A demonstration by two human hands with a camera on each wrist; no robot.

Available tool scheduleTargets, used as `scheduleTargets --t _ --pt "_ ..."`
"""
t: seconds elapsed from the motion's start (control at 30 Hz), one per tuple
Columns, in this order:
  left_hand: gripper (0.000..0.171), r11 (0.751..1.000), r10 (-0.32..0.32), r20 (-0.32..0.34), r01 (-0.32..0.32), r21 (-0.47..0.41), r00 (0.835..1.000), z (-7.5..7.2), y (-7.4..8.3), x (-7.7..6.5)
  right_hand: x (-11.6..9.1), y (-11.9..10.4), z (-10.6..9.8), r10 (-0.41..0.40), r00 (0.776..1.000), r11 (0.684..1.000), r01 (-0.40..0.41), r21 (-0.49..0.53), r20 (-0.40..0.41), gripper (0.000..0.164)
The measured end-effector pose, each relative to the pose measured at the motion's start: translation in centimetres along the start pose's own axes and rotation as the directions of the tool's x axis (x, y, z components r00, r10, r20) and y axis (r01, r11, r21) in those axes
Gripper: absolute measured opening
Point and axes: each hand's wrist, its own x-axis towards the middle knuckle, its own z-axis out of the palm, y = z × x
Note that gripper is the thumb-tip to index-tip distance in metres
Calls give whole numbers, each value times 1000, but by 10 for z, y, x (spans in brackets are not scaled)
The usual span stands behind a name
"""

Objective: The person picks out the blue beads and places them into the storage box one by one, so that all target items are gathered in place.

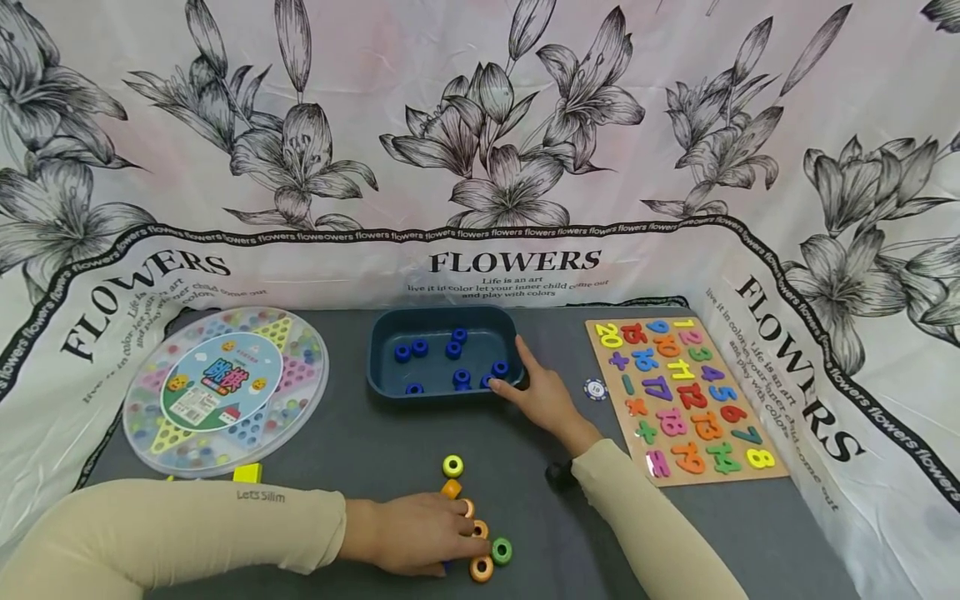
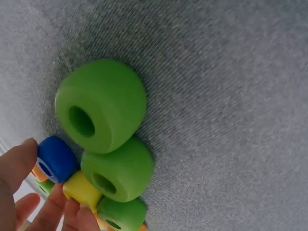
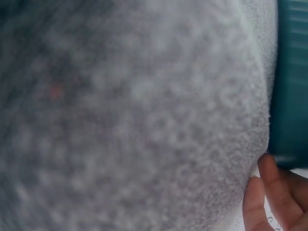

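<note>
In the head view my left hand [image 1: 420,533] reaches over a cluster of beads at the front of the table. The left wrist view shows its thumb and a finger pinching a blue bead [image 2: 57,159], while other fingertips lie by a yellow bead [image 2: 83,190]. Large green beads [image 2: 101,106] sit alongside, and an orange bead [image 1: 482,569] lies near the fingers. My right hand [image 1: 551,400] grips the right front corner of a dark blue-green tray [image 1: 416,321], thumb over the rim and fingers along the outside. Several blue beads [image 1: 453,349] lie in the tray.
A round Chinese checkers set [image 1: 307,367] lies at the left, with a yellow block [image 1: 247,473] near it. On the right are a wooden number board [image 1: 626,400] and a poker chip [image 1: 596,389]. Flower-printed cloth [image 1: 337,267] surrounds the grey table.
</note>
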Motion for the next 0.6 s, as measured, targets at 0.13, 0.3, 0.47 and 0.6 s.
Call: scheduleTargets --t 0.13,0.3,0.47,0.6 --pt "41 995 58 -20 -56 88 998 4 0 -1 1 0 1 4 1000 1000 -4 2 2 97" --pt "27 982 97 -42 -89 166 994 4 0 -2 0 0 1 3 1000 1000 -3 4 -7 97" --pt "23 998 60 -87 -59 17 994 -12 -4 -2 -1 -1 1 -3 1000 1000 3 10 -14 97" --pt "15 982 -31 -140 4 -187 990 -38 -17 -3 -2 -1 1 -4 1000 1000 4 21 -15 96"
